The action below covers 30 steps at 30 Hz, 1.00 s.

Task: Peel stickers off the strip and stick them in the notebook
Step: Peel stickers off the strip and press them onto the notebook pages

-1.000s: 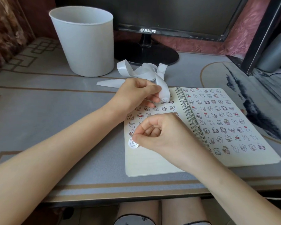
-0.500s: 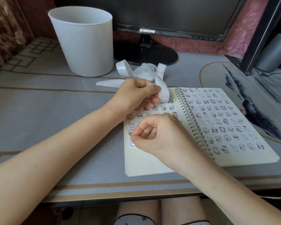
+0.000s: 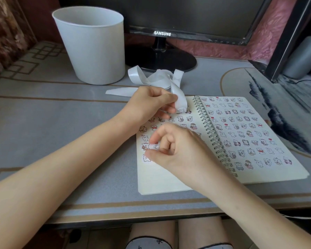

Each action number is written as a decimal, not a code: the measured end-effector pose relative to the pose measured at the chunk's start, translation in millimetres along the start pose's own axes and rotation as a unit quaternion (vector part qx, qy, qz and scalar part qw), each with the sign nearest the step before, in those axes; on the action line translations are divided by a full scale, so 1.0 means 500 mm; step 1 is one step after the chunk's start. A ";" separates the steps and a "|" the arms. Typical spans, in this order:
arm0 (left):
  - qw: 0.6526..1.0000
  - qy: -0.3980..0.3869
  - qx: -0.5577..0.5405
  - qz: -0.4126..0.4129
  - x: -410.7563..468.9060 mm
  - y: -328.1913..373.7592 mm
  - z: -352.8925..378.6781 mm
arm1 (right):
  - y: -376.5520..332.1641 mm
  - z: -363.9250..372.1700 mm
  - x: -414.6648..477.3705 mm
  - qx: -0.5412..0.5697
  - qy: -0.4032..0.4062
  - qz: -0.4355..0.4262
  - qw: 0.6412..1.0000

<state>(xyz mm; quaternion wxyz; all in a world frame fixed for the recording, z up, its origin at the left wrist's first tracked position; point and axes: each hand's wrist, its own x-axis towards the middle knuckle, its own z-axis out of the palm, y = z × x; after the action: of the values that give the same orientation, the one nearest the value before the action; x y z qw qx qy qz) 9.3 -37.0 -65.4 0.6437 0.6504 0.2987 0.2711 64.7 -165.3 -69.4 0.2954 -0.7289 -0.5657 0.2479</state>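
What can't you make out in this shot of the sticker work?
Head view:
Whether the right hand pinches anything: its curled fingers hide that.
Notebook, middle of left page: under both hands.
Strip, gripped stretch: covered by the left hand.
Monitor screen: cut by the top edge.
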 end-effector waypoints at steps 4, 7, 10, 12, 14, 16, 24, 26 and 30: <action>1.000 0.001 -0.002 0.000 0.000 0.000 0.000 | 0.010 -0.002 0.011 0.027 -0.009 -0.001 1.000; 1.000 0.000 -0.001 0.002 0.000 -0.001 0.000 | 0.014 -0.005 0.013 0.042 -0.012 -0.001 0.999; 1.000 0.000 0.000 0.003 0.001 -0.002 0.000 | 0.013 -0.008 0.011 0.076 -0.015 -0.004 0.997; 1.000 0.000 0.000 0.002 0.001 -0.002 -0.001 | 0.011 -0.007 0.009 0.087 -0.017 0.000 0.996; 1.000 0.000 0.000 0.000 0.001 -0.001 -0.001 | 0.011 -0.004 0.010 0.063 -0.017 -0.001 0.998; 1.000 0.002 0.002 0.000 0.002 -0.002 -0.001 | 0.014 -0.001 0.013 0.044 -0.009 -0.008 0.999; 1.000 0.012 -0.002 -0.008 -0.003 0.003 0.001 | 0.013 -0.050 0.025 0.095 0.054 -0.048 0.993; 1.000 0.009 -0.006 -0.008 -0.002 0.004 0.000 | 0.019 -0.088 0.038 0.055 0.147 -0.064 0.986; 1.000 0.013 -0.004 -0.006 -0.003 0.007 -0.001 | 0.045 -0.135 0.068 -0.022 0.214 -0.066 0.974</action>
<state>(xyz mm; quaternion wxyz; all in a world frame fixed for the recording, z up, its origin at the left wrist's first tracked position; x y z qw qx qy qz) 8.0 -37.8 -61.9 0.6436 0.6425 0.3100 0.2771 134.7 -146.6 -38.8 0.4094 -0.7324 -0.5415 0.0532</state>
